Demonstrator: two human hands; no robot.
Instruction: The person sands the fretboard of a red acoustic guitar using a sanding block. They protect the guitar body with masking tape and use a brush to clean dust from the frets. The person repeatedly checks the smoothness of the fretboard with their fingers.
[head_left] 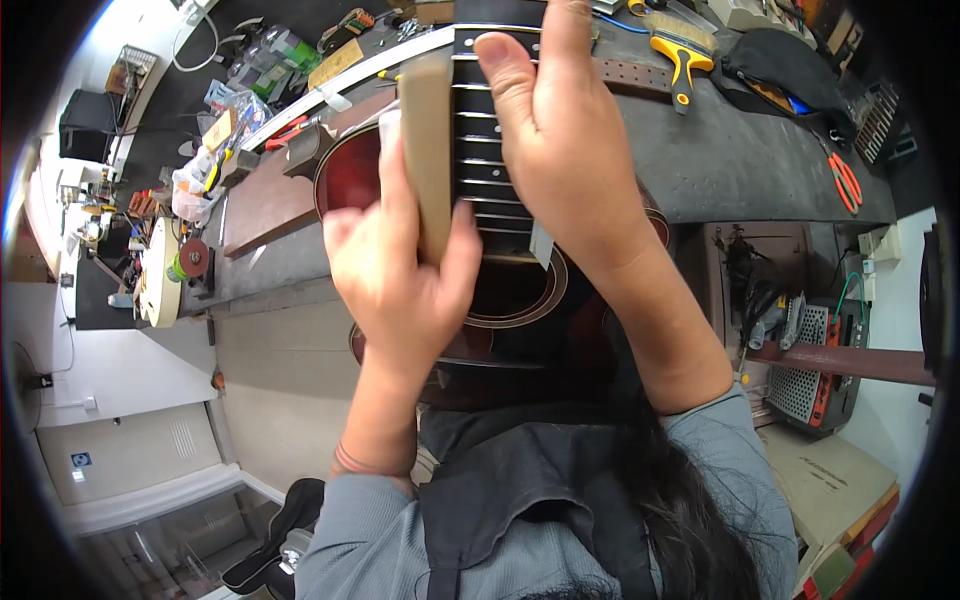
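Observation:
An acoustic guitar with a dark red-brown body (350, 175) lies under both hands, its fretboard (482, 150) running upward. My left hand (392, 262) is closed round a long pale tan block (427, 130), slightly blurred, along the left edge of the fretboard, its thumb near the frets. My right hand (562, 140) grips the neck at the right edge, thumb above the fretboard and other fingers partly hidden. A pale strip of tape (542, 243) sits by the fretboard's lower end.
The dark bench (740, 180) holds a yellow-handled brush (682, 70), a black bag (775, 75), red pliers (842, 182), and, at the left, a brown board (270, 220) and several bottles and tools. Below at the right stands a grey-red metal unit (825, 365).

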